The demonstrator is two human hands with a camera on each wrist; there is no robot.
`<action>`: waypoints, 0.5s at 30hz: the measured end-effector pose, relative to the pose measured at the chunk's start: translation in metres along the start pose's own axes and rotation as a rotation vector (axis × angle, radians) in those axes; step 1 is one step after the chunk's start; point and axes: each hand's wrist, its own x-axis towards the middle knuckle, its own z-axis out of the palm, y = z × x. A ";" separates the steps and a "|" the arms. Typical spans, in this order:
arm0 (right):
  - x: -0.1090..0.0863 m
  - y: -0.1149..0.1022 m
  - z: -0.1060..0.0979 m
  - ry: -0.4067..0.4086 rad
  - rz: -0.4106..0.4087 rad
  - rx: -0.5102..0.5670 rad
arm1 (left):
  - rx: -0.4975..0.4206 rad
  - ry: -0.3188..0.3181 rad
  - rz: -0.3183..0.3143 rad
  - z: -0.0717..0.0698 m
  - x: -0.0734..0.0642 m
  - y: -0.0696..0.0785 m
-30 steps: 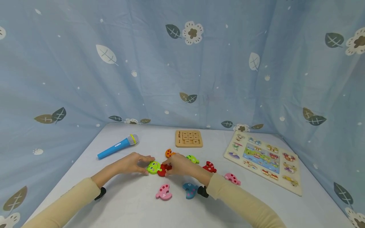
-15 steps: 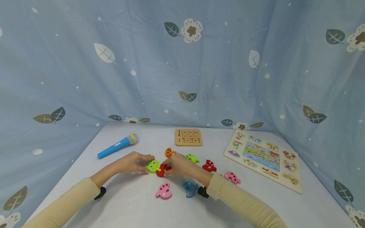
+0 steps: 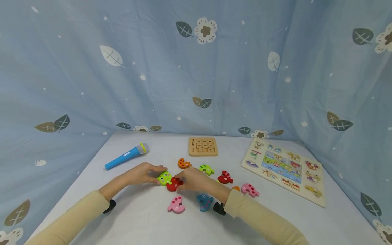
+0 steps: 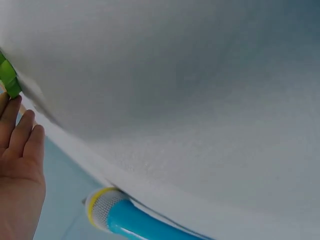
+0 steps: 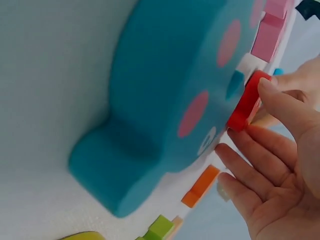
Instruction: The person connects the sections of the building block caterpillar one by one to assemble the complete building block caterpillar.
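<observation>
a smile and a 2, side by side

head view: the left hand [image 3: 141, 174] holds a bright green, rounded piece with a smiling face [image 3: 164, 178] between thumb and fingers. touching it, a red rounded piece [image 3: 173, 185] printed with a white "2" is gripped by the right hand [image 3: 193, 179]. nearer lie a red-dotted pink crescent piece [image 3: 175, 205], seemingly marked 4, and a pink-dotted blue crescent piece [image 3: 204, 203]. to the right, a striped red piece [image 3: 225, 177] reads "5". farther back, a flat tan wooden tile board [image 3: 191, 152] shows sideways digits 1 to 8; its edge lettering is too small to read.

left wrist view: the left fingertips meet the green piece's edge; a blue microphone [image 4: 145, 221] with yellow ring and grey mesh lies apart.

right wrist view: thumb and fingers pinch the red piece; the blue one, foremost, bears a white numeral, 0 or 6, hard to tell.
</observation>
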 end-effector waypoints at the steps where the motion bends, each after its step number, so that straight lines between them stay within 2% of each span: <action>1: -0.001 0.000 0.000 -0.002 -0.008 -0.001 | 0.000 -0.001 -0.005 -0.001 0.000 0.000; 9: -0.007 0.001 0.000 -0.016 -0.018 0.010 | 0.004 -0.009 0.000 0.000 0.002 0.000; 15: -0.011 0.005 -0.003 0.012 -0.071 0.031 | 0.013 0.026 -0.005 0.001 0.002 0.002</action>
